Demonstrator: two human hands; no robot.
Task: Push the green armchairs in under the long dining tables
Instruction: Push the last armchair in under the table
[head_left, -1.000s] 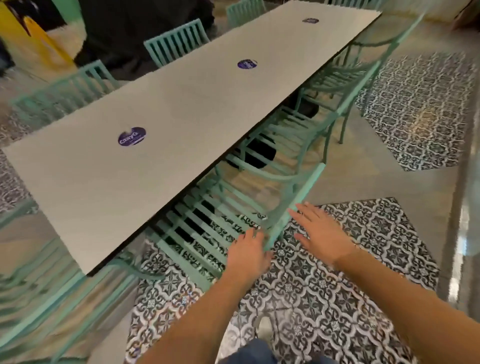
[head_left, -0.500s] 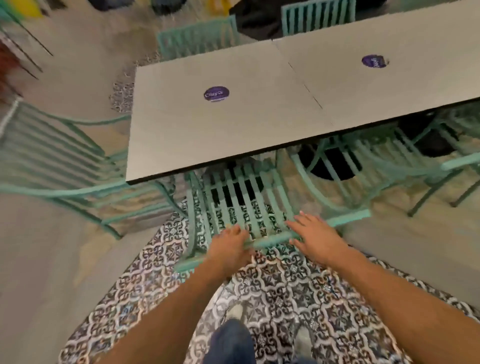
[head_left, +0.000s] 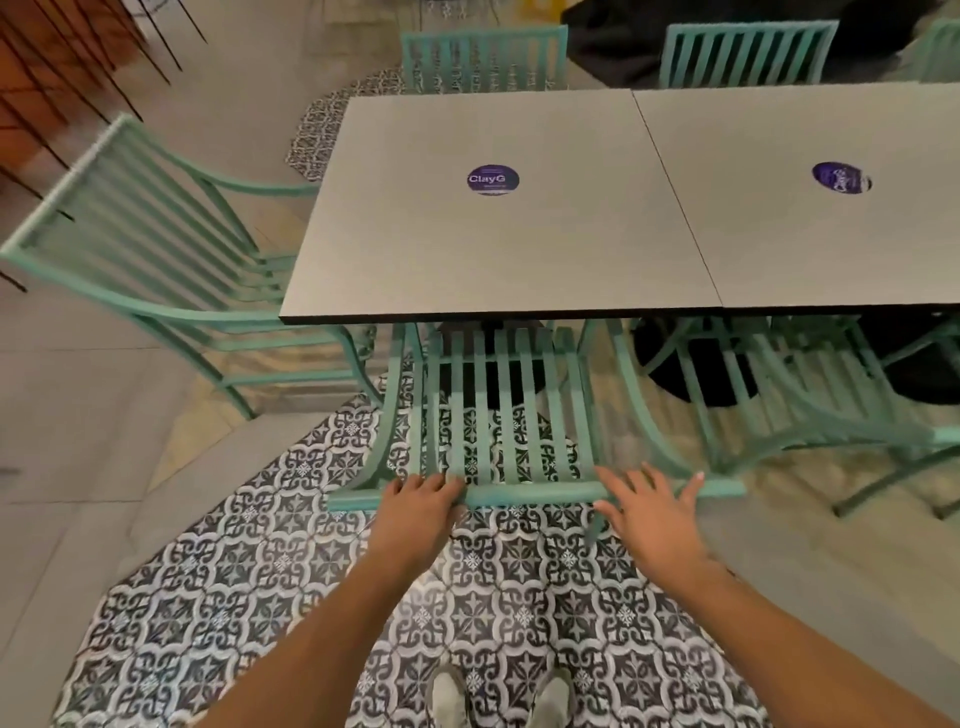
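The slatted mint-green metal armchair (head_left: 498, 415) stands part-way under the long grey-topped desk (head_left: 498, 228), its top rail toward the person. The left hand (head_left: 421, 512) curls its fingers over that rail; the right hand (head_left: 649, 512) rests on it, fingers spread wide. Next, probably a straight forward shove. The chair's front legs are hidden beneath the desk.

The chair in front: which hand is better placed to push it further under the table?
Left. The left hand already curls over the chair top rail, while the right hand lies flat with spread fingers, so it probably steers less.
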